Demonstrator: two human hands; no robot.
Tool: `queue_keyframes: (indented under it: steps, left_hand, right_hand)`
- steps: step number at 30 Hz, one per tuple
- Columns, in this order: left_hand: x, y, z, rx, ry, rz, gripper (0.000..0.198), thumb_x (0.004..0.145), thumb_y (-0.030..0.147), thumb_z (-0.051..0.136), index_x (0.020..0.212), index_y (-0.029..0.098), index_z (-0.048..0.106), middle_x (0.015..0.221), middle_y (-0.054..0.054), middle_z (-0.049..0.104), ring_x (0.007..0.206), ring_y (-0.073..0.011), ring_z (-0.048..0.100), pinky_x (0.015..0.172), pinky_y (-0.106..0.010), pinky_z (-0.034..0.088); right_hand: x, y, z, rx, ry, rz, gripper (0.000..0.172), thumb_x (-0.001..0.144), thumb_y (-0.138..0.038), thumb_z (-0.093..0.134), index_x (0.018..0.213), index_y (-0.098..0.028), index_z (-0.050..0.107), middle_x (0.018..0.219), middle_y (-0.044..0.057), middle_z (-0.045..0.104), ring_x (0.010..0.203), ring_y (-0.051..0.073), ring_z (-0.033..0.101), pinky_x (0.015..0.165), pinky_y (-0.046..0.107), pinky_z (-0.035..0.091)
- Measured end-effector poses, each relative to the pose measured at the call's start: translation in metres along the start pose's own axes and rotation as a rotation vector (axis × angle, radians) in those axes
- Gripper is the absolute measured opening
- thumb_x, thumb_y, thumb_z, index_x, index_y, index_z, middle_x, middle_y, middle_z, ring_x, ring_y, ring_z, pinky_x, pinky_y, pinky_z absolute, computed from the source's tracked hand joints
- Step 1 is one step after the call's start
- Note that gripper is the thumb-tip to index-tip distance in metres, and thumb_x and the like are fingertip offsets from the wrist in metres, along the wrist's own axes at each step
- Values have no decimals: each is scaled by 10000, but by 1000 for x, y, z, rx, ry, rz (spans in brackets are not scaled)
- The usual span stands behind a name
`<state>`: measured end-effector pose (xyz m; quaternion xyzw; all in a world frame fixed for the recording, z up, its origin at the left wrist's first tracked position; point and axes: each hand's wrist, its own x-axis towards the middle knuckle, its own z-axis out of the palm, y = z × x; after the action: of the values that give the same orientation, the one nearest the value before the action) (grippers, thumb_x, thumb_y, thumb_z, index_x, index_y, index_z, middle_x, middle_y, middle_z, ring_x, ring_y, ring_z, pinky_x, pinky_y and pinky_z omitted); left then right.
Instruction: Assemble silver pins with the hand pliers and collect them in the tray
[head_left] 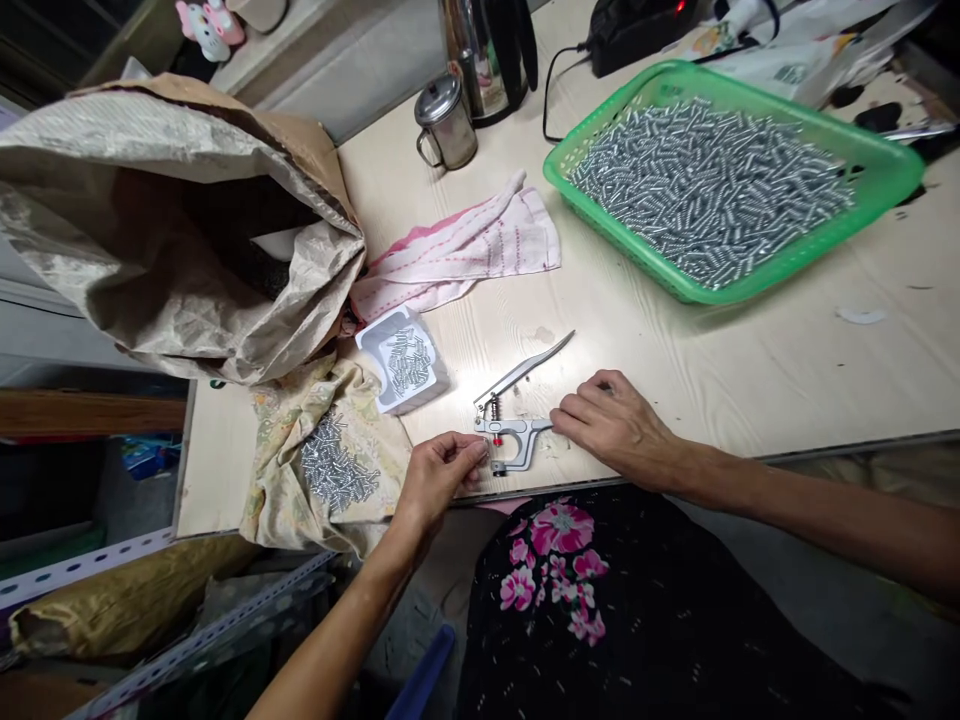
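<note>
A pair of grey snap-fastener pliers (517, 430) rests near the table's front edge, its upper handle raised and a coil spring and red tip at the jaw. My right hand (611, 425) is closed with curled fingers around the end of the lower handle. Beside the jaw, my left hand (442, 475) pinches thumb and fingers together; whatever is between them is too small to make out. To its left, a pile of small silvery metal pieces (337, 465) lies on a patterned yellowish cloth (277, 480). A white tub (390, 325) behind it holds more such pieces.
At the right, a green basket (645, 250) is full of small spring-like metal parts (712, 185). An open paper sack (315, 290) stands at the left. Further back are a pink-white towel (480, 240), a lidded metal cup (454, 130), a kettle (487, 50) and a black cabled box (630, 35).
</note>
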<state>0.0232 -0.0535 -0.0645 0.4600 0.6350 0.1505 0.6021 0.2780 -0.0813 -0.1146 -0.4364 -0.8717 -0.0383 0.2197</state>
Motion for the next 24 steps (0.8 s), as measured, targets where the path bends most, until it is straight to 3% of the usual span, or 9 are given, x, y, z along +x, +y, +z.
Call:
queue_keyframes:
  steps: [3, 10, 20, 24]
  left_hand:
    - [-4, -1, 10, -138, 24, -101, 502, 582, 556, 854, 752, 116, 683, 530, 39, 530, 471, -64, 431, 459, -191, 347]
    - [0, -4, 16, -90, 23, -146, 541, 567, 592, 839, 753, 113, 670, 462, 53, 503, 409, -60, 400, 420, -190, 293]
    - [3, 0, 13, 63, 19, -125, 503, 625, 591, 777, 744, 112, 679, 471, 51, 495, 403, -73, 401, 419, -208, 331]
    - [0, 4, 14, 248, 40, -58, 409, 693, 539, 715, 750, 134, 707, 490, 34, 517, 424, -102, 436, 435, -227, 365]
  right_hand:
    - [0, 0, 0, -13, -9, 4, 270, 929, -32, 442, 798, -187, 621, 748, 24, 573, 755, 189, 408, 797, 370, 288]
    - [2, 2, -2, -16, -34, 12, 291, 939, -38, 431, 780, -201, 612, 745, 15, 580, 751, 185, 397, 800, 374, 281]
    - [3, 0, -1, 9, 12, 46, 286, 926, -19, 450, 755, -191, 602, 725, 6, 574, 726, 169, 396, 814, 372, 279]
    - [3, 0, -1, 13, -6, 61, 289, 934, -28, 448, 758, -201, 597, 729, 1, 576, 729, 171, 391, 817, 371, 275]
